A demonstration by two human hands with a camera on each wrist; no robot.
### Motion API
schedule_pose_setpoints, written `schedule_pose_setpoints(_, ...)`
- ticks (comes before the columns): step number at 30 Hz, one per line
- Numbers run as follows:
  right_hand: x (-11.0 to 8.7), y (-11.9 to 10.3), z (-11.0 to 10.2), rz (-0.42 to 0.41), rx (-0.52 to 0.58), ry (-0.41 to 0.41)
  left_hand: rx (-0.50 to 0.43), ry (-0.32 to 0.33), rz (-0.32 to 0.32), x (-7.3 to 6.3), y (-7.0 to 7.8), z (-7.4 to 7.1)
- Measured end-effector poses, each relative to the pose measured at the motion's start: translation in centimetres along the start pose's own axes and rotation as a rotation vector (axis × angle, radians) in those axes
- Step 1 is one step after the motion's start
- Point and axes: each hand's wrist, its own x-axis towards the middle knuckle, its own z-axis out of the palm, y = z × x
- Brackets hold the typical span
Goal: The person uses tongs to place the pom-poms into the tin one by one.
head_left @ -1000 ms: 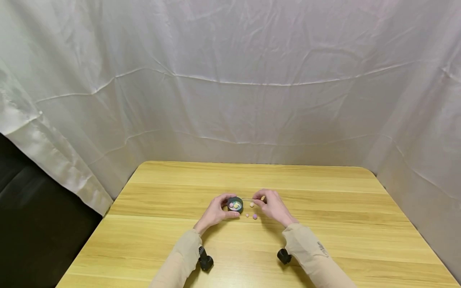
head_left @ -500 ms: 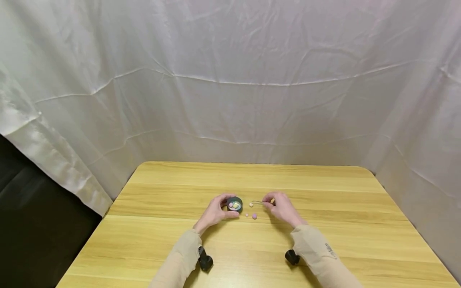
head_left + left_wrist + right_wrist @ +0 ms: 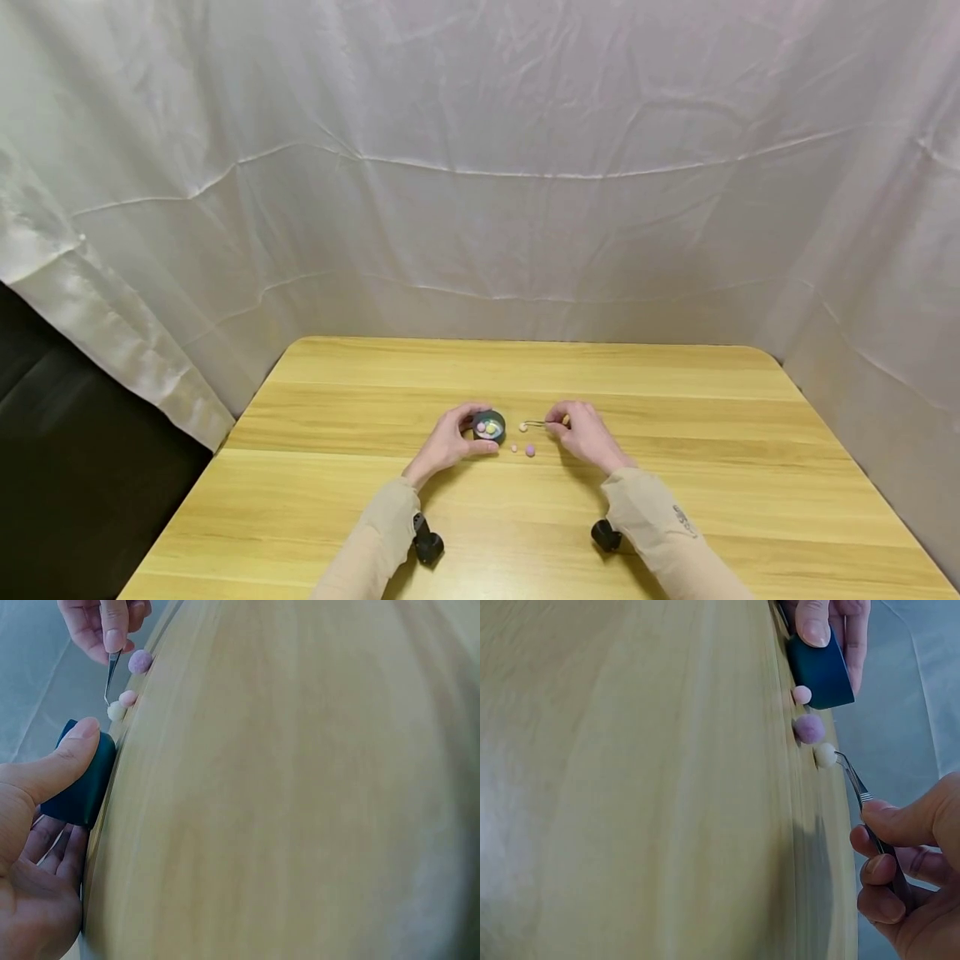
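My left hand grips a small dark teal round bowl by its sides, thumb at the near side. Inside the bowl lie a pink pompom and a yellow one. My right hand pinches a pair of bent-tip tweezers between thumb and fingers. The tweezer tips are right at a cream pompom on the table. A purple pompom and a smaller pale pink pompom lie on the table between the bowl and my right hand.
The wooden table has rounded far corners. White curtains hang behind it and along the sides. Something black stands beyond the left edge. Both wrists carry a black camera.
My right hand has drawn back to the right with the tweezers, whose tips have gone from near the bowl's rim to the cream pompom. The left hand and bowl stay nearly still.
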Motion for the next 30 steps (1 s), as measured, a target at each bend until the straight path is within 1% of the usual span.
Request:
schedule_pose_setpoints(7,0.0,-0.4,0.0,0.004,0.021,0.008,0.002,0.0,0.019,0.0,-0.1,0.0)
schedule_pose_setpoints(15,0.1,-1.8,-0.3,-0.013,0.062,0.024,0.015,-0.003,0.011,0.0,0.1,0.0)
schedule_pose_setpoints(21,0.1,-2.8,0.1,-0.033,0.08,0.011,-0.012,-0.001,0.019,-0.1,0.1,0.1)
schedule_pose_setpoints(23,0.1,-2.9,0.3,-0.034,0.086,-0.001,-0.018,-0.003,0.015,-0.1,0.2,0.1)
schedule_pose_setpoints(25,0.1,-3.0,0.4,-0.033,0.09,-0.01,-0.024,-0.014,0.019,-0.4,1.2,-0.1)
schedule_pose_setpoints(30,0.2,-3.0,0.5,-0.052,0.099,-0.018,-0.015,-0.022,0.021,-0.4,1.2,-0.2)
